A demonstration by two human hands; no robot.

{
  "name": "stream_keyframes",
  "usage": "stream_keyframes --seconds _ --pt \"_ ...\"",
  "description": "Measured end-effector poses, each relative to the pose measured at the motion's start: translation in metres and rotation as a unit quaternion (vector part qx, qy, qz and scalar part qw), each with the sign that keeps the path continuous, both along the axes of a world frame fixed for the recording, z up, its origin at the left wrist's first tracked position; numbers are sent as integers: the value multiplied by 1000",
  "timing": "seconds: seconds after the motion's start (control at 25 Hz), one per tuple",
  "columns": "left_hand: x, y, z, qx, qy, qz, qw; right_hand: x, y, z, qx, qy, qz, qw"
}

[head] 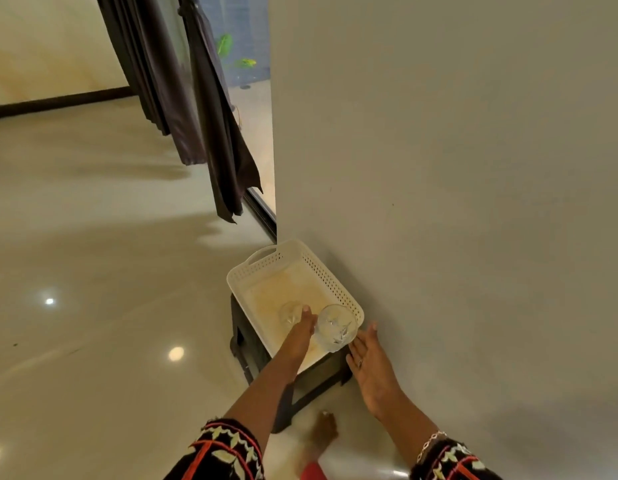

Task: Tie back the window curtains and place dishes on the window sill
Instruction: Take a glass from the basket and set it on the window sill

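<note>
A white perforated basket (266, 268) sits on a dark stool (245, 341) against the wall. Two clear cut-glass dishes are in it. My left hand (300, 336) reaches into the basket and holds the larger glass dish (335, 329) at its side, lifted and tilted over the basket's near rim. Its fingertips lie over the second glass dish (288, 313), which rests on the basket floor. My right hand (368, 362) is flat with straight fingers just right of the lifted dish, beside the wall. Dark curtains (217, 133) hang by the window opening at the far top.
A plain wall (456, 168) fills the right side, close to my right hand. Glossy pale floor (110, 271) spreads to the left. The window's dark floor track (262, 211) runs behind the basket. My bare foot (323, 433) stands by the stool.
</note>
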State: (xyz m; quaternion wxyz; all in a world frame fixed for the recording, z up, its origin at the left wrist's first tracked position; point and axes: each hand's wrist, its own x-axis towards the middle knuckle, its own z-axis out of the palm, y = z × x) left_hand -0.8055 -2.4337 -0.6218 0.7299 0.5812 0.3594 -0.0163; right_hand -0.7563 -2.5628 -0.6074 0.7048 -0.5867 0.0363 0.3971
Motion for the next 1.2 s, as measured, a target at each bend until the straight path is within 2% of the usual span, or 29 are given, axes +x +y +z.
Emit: stream_keyframes --seconds 0.2,0.48,1.2 --pt "70 61 -31 -19 31 7 999 66 53 -31 -33 67 -15 997" --pt "121 104 -68 -3 59 -26 998 102 90 -71 -77 122 -7 989" --pt "137 141 -129 -11 141 -105 984 115 121 -135 -177 156 82 968"
